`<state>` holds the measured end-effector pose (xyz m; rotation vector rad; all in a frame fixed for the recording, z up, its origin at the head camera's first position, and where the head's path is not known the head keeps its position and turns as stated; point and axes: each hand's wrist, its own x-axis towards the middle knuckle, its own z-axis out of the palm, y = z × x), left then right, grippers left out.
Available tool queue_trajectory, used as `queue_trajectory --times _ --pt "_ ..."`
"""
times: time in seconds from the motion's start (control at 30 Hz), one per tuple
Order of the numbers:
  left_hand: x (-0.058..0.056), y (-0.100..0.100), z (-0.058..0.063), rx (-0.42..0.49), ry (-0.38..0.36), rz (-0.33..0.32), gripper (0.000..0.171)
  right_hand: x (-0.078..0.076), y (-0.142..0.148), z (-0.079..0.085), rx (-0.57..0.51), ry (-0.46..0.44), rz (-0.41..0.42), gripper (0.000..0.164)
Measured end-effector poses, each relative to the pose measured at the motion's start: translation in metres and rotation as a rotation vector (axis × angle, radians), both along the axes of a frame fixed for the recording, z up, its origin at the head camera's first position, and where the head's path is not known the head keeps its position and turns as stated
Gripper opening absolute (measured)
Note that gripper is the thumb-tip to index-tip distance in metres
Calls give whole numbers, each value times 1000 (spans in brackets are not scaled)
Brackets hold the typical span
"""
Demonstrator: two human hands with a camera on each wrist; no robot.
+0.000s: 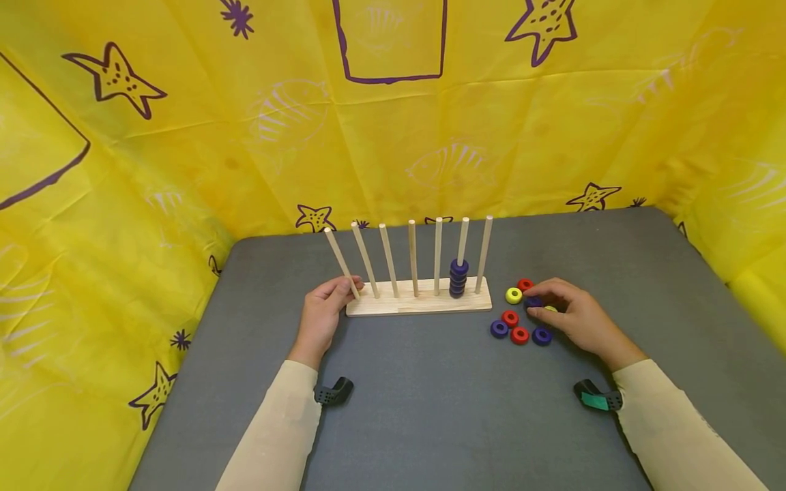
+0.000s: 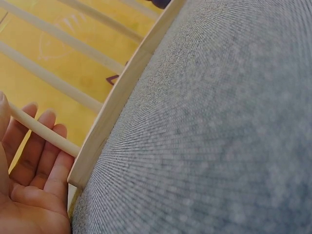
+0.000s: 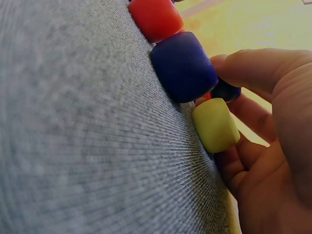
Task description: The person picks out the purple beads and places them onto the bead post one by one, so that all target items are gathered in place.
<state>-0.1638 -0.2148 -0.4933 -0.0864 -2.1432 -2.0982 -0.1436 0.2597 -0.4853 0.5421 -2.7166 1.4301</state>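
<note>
A wooden peg rack (image 1: 424,305) with several upright pegs stands on the table. Several dark blue rings (image 1: 458,278) are stacked on its second peg from the right. At the rack's left end my left hand (image 1: 322,307) holds the leftmost peg (image 2: 46,131) low down, thumb on one side and fingers behind. To the right of the rack my right hand (image 1: 574,314) pinches a blue ring (image 1: 533,301) between thumb and fingers, among loose rings. In the right wrist view that ring (image 3: 226,90) is partly hidden behind a nearer blue ring (image 3: 183,67).
Around my right hand lie loose rings: a yellow ring (image 1: 514,295), a red ring (image 1: 519,335), a blue ring (image 1: 499,329) and several others. A second yellow ring (image 3: 214,126) sits close under the right fingers. Yellow patterned cloth (image 1: 393,136) hangs behind the grey table (image 1: 442,402).
</note>
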Motion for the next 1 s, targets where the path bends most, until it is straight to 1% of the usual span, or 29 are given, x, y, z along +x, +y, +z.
queue_trajectory --times 0.2,0.37,0.47,0.7,1.0 --pt "-1 1 -1 26 15 -8 35 1 0 2 -59 54 -20 32" --pt "0 0 -1 16 7 -3 36 3 -2 5 -57 52 -72 34" --pt "0 0 0 14 9 -1 36 4 -3 8 -60 49 -89 34" --pt "0 -1 -1 12 9 0 36 5 -7 14 -113 96 -72 31" --pt "1 0 0 15 10 -1 35 5 -11 21 -138 161 -41 31"
